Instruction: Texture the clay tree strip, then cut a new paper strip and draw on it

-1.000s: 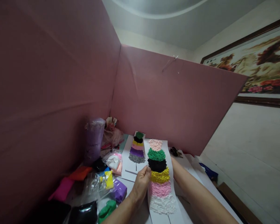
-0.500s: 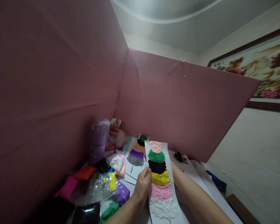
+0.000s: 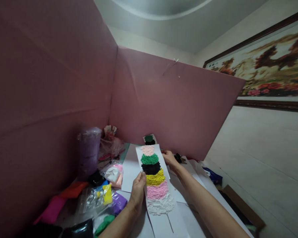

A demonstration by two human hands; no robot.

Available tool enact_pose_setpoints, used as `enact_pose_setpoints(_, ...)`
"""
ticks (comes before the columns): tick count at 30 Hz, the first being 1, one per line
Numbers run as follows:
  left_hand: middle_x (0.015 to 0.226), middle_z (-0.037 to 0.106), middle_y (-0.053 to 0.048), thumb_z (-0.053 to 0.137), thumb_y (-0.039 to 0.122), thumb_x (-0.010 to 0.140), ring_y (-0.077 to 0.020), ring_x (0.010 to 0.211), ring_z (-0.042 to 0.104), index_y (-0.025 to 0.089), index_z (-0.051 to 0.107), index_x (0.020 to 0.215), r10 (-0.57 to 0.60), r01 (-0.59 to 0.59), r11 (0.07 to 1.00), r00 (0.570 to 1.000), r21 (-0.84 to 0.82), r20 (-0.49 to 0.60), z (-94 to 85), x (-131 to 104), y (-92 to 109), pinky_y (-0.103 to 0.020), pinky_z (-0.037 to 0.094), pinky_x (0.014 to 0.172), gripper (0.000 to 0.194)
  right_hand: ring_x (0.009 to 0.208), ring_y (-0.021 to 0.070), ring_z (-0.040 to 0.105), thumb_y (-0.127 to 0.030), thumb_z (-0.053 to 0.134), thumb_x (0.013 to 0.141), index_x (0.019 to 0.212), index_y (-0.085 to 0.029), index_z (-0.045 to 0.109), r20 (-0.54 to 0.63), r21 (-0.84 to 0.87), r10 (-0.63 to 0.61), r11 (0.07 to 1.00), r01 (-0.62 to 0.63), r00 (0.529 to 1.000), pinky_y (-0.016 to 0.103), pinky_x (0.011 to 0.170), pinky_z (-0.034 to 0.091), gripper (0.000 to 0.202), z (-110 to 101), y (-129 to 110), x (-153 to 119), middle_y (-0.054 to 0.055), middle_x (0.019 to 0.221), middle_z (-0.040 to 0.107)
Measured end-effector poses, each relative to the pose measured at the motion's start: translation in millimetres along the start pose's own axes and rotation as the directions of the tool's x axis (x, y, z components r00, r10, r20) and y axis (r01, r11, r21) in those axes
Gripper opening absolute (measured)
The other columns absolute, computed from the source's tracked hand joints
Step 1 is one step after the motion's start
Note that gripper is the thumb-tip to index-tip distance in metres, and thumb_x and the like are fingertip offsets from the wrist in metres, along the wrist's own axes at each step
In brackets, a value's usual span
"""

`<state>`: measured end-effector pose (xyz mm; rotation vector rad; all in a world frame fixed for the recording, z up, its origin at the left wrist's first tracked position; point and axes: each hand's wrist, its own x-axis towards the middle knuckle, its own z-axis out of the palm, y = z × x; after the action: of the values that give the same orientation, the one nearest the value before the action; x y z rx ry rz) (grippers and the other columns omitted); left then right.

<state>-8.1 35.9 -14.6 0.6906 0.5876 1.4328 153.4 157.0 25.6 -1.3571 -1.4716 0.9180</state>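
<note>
My left hand [image 3: 138, 188] pinches the left edge of a long white paper strip [image 3: 172, 200], thumb on the front. Textured clay-like bands [image 3: 156, 178] cover the strip: pale pink, green, black, yellow, pink and whitish grey, above a thin drawn stem. Behind it, a second decorated strip [image 3: 149, 139] shows only its green and black top; the rest is mostly hidden. My right hand [image 3: 169, 158] is beyond the front strip, its closed fingers at the right edge of the second one. Bare white paper [image 3: 129, 165] lies to the left.
On the left are clay packets in purple [image 3: 119, 202], yellow [image 3: 107, 194], green [image 3: 104, 225], orange [image 3: 74, 189] and magenta [image 3: 51, 210]. A purple cylinder [image 3: 89, 150] stands behind them. Keys [image 3: 180, 158] lie at the back right. Pink panels [image 3: 164, 105] enclose the table.
My right hand has come into sight behind the front strip. The second strip has shifted right, behind the front one, uncovering white paper. The view has turned right.
</note>
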Motion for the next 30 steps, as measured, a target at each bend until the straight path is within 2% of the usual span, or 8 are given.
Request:
enact_pose_setpoints(3, 0.100, 0.072, -0.009, 0.075, 0.049, 0.068, -0.0262, 0.099, 0.066, 0.016, 0.065, 0.097, -0.014, 0.013, 1.000, 0.999, -0.015, -0.040, -4.6, 4, -1, -0.039, 0.047, 0.092, 0.045, 0.064, 0.0162, 0.058, -0.017, 0.064, 0.075, 0.075, -0.009, 0.066, -0.071, 0.007, 0.013, 1.000, -0.013, 0.997, 0.026, 0.058, 0.045, 0.008, -22, 7, -7, 0.001, 0.068, 0.063)
enact_pose_setpoints(5, 0.103, 0.072, -0.008, 0.074, 0.045, 0.070, -0.0254, 0.101, 0.066, 0.016, 0.063, 0.098, -0.005, 0.003, 1.000, 0.998, -0.025, -0.063, -4.9, 5, 1, -0.039, 0.046, 0.094, 0.042, 0.057, 0.0143, 0.054, -0.013, 0.060, 0.066, 0.067, -0.012, 0.064, -0.117, 0.033, 0.010, 0.999, -0.007, 0.993, 0.024, 0.054, 0.040, 0.004, -37, 10, -14, -0.002, 0.056, 0.059)
enact_pose_setpoints(11, 0.090, 0.073, -0.005, 0.063, 0.033, 0.081, -0.0230, 0.089, 0.069, 0.018, 0.062, 0.094, -0.053, 0.054, 0.998, 0.997, 0.021, -0.060, 12.0, -3, 24, -0.038, 0.052, 0.084, 0.020, 0.054, 0.0145, 0.054, -0.014, 0.057, 0.052, 0.069, -0.017, 0.065, -0.171, 0.155, 0.028, 0.988, -0.001, 0.985, 0.024, 0.054, 0.040, 0.018, -73, 20, -52, -0.002, 0.057, 0.063)
enact_pose_setpoints(15, 0.085, 0.073, -0.003, 0.058, 0.027, 0.085, -0.0205, 0.082, 0.069, 0.018, 0.063, 0.095, -0.047, 0.065, 0.980, 0.994, 0.188, -0.099, 19.4, -2, 38, -0.033, 0.052, 0.078, 0.014, 0.053, 0.0161, 0.058, -0.017, 0.061, 0.052, 0.078, -0.018, 0.066, -0.194, 0.244, 0.043, 0.970, 0.006, 0.980, 0.025, 0.054, 0.043, 0.026, -89, 24, -80, -0.002, 0.058, 0.066)
enact_pose_setpoints(19, 0.086, 0.072, -0.003, 0.059, 0.021, 0.084, -0.0180, 0.092, 0.066, 0.017, 0.065, 0.088, 0.070, -0.023, 0.967, 0.982, 0.255, -0.177, 11.8, 7, 36, -0.027, 0.050, 0.085, 0.008, 0.056, 0.0184, 0.061, -0.022, 0.068, 0.056, 0.089, -0.017, 0.065, -0.222, 0.302, 0.039, 0.953, 0.030, 0.974, 0.027, 0.056, 0.046, 0.033, -96, 26, -104, 0.000, 0.061, 0.068)
enact_pose_setpoints(22, 0.094, 0.072, -0.005, 0.057, 0.021, 0.085, -0.0185, 0.093, 0.067, 0.018, 0.064, 0.097, 0.017, 0.012, 0.982, 0.989, 0.190, -0.149, 4.1, 11, 32, -0.030, 0.051, 0.086, 0.014, 0.056, 0.0185, 0.062, -0.032, 0.072, 0.060, 0.097, -0.017, 0.063, -0.242, 0.329, 0.019, 0.942, 0.063, 0.970, 0.029, 0.058, 0.047, 0.041, -96, 31, -119, -0.001, 0.062, 0.068)
enact_pose_setpoints(26, 0.097, 0.073, -0.008, 0.050, 0.021, 0.090, -0.0196, 0.087, 0.070, 0.017, 0.062, 0.107, -0.074, 0.086, 0.992, 0.990, 0.092, -0.124, -0.6, 12, 30, -0.035, 0.055, 0.083, 0.021, 0.059, 0.0194, 0.064, -0.041, 0.076, 0.058, 0.095, -0.017, 0.061, -0.220, 0.357, -0.002, 0.930, 0.082, 0.975, 0.030, 0.061, 0.048, 0.046, -91, 40, -128, 0.000, 0.063, 0.069)
enact_pose_setpoints(30, 0.096, 0.074, -0.008, 0.048, 0.021, 0.091, -0.0192, 0.085, 0.071, 0.016, 0.062, 0.109, -0.066, 0.077, 0.994, 0.989, 0.079, -0.132, -2.6, 11, 29, -0.035, 0.055, 0.083, 0.023, 0.061, 0.0183, 0.064, -0.041, 0.077, 0.059, 0.096, -0.018, 0.061, -0.168, 0.392, -0.025, 0.916, 0.090, 0.985, 0.030, 0.065, 0.049, 0.047, -83, 44, -128, 0.001, 0.067, 0.070)
